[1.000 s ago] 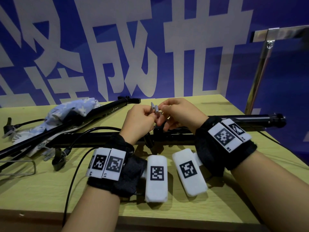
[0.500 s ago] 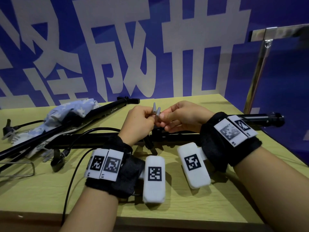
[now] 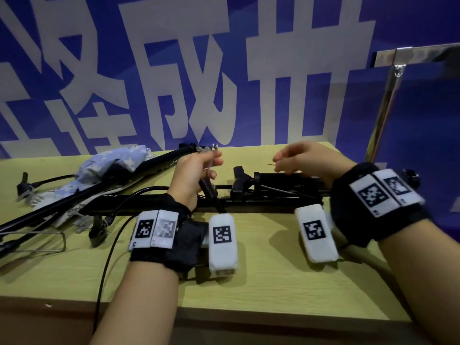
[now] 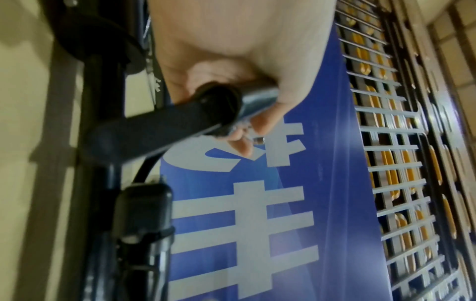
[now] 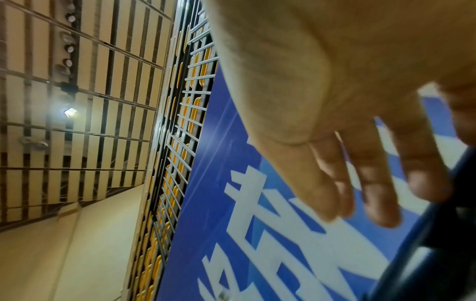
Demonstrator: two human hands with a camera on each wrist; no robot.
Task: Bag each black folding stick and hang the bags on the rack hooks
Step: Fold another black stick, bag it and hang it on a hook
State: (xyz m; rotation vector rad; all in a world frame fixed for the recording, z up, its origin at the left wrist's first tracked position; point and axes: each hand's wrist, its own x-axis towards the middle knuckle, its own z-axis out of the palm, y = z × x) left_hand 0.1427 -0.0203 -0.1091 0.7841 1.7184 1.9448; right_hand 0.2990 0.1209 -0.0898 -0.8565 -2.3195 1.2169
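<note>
One black folding stick (image 3: 278,197) lies across the wooden table (image 3: 273,282) in front of me. My left hand (image 3: 211,165) grips a grey-tipped black end piece (image 4: 226,106) of it, lifted off the table. My right hand (image 3: 281,163) hovers over the stick's middle, apart from the left hand. Its fingers (image 5: 335,193) are loosely spread with nothing in them. A second black stick (image 3: 161,159) lies slantwise at the left, partly over a blue floral cloth bag (image 3: 117,158).
A shiny metal rack post (image 3: 388,100) rises at the table's right rear corner. A wire loop (image 3: 37,241) and a black cable (image 3: 107,257) lie at the left. A blue banner wall stands close behind the table.
The hands were together on the grey tips. Now the right hand has let go and moved right, while the left keeps hold of the tipped end piece and has moved left.
</note>
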